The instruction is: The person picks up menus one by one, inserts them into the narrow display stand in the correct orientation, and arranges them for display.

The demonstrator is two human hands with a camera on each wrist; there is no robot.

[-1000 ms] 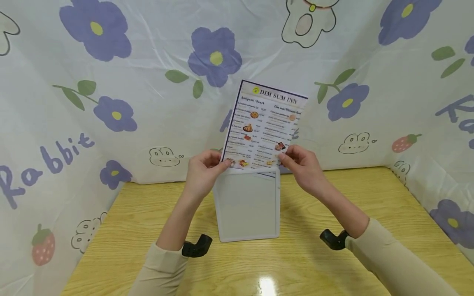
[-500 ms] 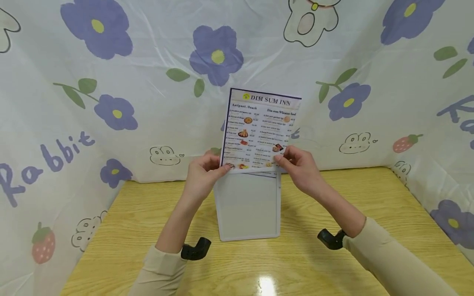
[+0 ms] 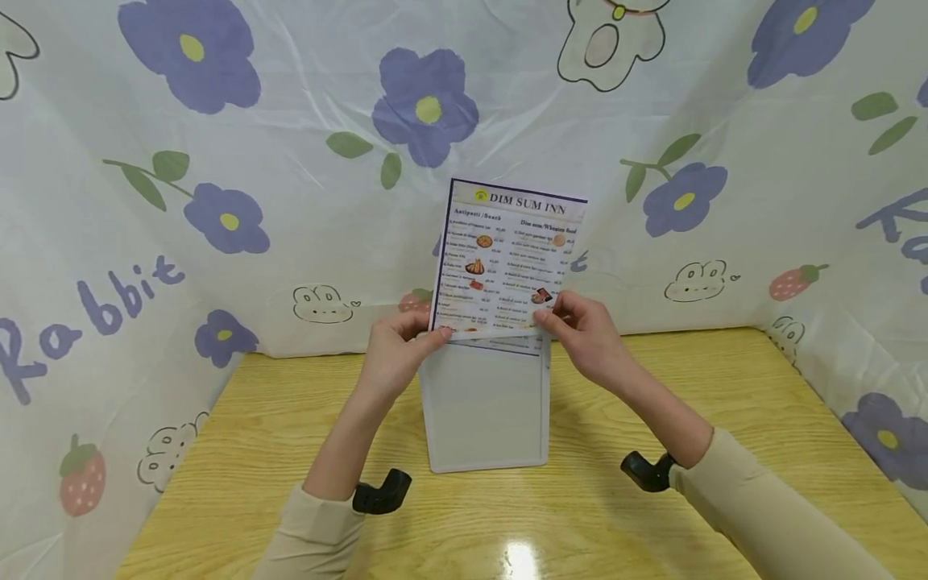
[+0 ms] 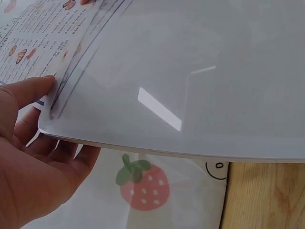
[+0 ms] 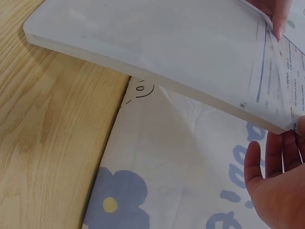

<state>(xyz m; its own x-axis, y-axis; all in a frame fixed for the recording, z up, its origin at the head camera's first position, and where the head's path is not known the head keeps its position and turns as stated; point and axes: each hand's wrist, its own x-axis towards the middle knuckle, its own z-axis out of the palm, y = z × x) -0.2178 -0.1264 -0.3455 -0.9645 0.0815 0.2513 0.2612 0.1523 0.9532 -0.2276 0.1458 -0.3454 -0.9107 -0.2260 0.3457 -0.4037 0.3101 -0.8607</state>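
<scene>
A printed paper menu (image 3: 507, 266) headed DIM SUM INN stands over a white, clear-fronted sign holder (image 3: 486, 415), leaning slightly. My left hand (image 3: 395, 350) pinches the menu's lower left edge, thumb in front. At the lower right edge, my right hand (image 3: 590, 338) pinches it the same way. The sheet's bottom strip shows through the clear front, just inside the holder's top opening. In the left wrist view, the left fingers (image 4: 62, 150) are behind the holder's corner. The right wrist view shows the right fingers (image 5: 274, 152) beside the holder's other top corner.
The holder stands upright on a wood-grain table (image 3: 304, 435). Behind and at both sides hangs a white cloth (image 3: 304, 242) printed with flowers, rabbits and strawberries. Black wrist mounts (image 3: 383, 491) sit at both sleeves.
The menu has straightened from its tilt and moved down and a little left. More of its bottom strip now shows behind the clear front. Both hands keep their pinch.
</scene>
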